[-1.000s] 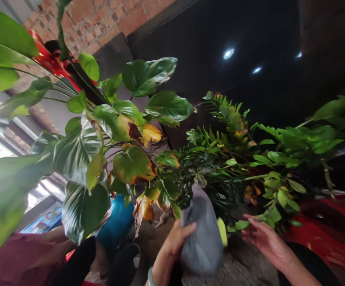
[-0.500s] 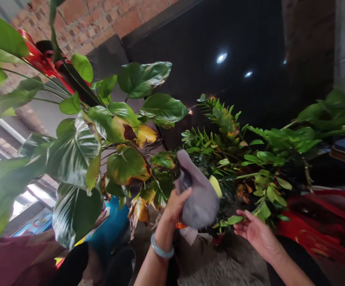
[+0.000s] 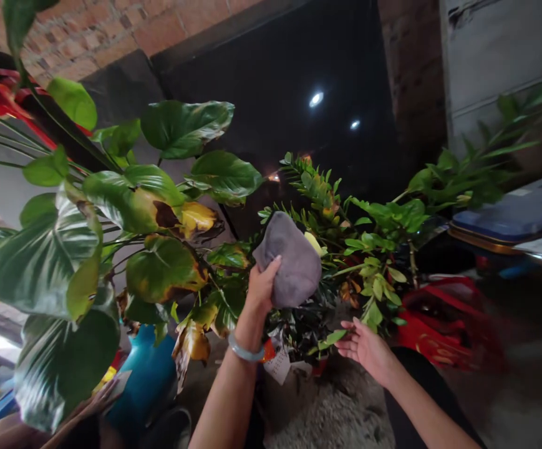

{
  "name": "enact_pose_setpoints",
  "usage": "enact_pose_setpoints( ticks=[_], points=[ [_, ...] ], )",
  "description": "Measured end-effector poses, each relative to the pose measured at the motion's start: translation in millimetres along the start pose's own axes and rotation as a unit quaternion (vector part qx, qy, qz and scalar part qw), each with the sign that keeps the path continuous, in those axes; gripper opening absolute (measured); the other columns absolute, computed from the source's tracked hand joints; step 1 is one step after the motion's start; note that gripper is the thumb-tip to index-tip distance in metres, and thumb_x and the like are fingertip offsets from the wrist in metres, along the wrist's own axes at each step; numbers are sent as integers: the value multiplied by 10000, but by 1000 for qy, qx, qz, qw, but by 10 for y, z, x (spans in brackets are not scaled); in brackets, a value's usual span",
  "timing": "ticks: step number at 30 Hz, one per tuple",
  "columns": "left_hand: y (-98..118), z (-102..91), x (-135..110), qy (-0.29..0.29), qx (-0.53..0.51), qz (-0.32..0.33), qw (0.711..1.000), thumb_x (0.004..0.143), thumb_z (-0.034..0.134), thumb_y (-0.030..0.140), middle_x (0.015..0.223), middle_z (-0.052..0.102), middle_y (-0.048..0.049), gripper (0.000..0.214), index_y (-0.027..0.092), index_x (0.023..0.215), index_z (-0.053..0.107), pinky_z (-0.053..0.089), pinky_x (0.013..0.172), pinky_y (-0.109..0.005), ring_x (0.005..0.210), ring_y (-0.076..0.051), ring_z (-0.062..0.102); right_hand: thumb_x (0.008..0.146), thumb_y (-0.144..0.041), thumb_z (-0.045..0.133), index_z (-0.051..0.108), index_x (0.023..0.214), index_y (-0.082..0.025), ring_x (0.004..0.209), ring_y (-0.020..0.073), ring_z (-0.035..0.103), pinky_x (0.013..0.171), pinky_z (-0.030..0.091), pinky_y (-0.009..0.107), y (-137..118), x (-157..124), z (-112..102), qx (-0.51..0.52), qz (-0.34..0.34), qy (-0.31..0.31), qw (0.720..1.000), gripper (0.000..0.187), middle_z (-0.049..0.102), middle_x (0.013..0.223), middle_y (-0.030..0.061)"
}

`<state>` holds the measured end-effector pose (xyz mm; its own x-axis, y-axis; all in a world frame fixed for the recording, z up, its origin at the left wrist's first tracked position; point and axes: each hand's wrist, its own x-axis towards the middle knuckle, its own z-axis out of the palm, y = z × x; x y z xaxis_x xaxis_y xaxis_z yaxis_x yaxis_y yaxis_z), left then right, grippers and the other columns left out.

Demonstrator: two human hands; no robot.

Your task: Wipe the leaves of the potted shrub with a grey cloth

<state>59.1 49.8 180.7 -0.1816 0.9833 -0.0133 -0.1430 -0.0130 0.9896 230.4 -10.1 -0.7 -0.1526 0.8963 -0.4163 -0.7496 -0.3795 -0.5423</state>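
My left hand (image 3: 262, 284), with a pale bangle at the wrist, grips a soft grey cap (image 3: 296, 265) in front of the potted plants. The thumb lies over the cap's near side. Lower right, my right hand (image 3: 364, 349) has its fingers apart and slightly curled. A green leaf (image 3: 332, 340) meets its fingertips; I cannot see a firm hold on it. Small-leaved green stems (image 3: 376, 293) hang just above this hand. To the left of the cap spreads a large-leaved plant (image 3: 168, 262) with yellowed, browned leaf edges.
A red bag (image 3: 453, 324) lies on the floor at right, below a blue-lidded box (image 3: 499, 218). A turquoise container (image 3: 144, 380) stands at lower left, beside another person's hand (image 3: 100, 399). A dark glossy panel (image 3: 252, 81) rises behind the plants.
The view has turned right, so the plants and hands sit further left. The cap, blurred before, is now turned with its broad side towards me. My right hand stays by the leaf.
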Motion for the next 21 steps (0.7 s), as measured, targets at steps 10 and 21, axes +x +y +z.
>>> enact_pose_setpoints(
  ticks=[10,21],
  points=[
    [-213,-262,-441,-283,159,-123,938,573,793,338,773,729,-61,308,141,806,746,495,730,-315,731,-237,650,678,-345,746,642,654,-192,525,193,636,580,496,313,-17,30,-135,-15,-10,8,1000,187,682,568,37],
    [-543,-55,-214,-186,148,-161,958,569,773,286,771,720,-97,275,135,793,721,508,733,-383,682,-231,641,659,-347,754,655,664,-196,550,206,656,589,512,328,-19,-39,-24,9,-18,-1,1000,181,688,563,40]
  ],
)
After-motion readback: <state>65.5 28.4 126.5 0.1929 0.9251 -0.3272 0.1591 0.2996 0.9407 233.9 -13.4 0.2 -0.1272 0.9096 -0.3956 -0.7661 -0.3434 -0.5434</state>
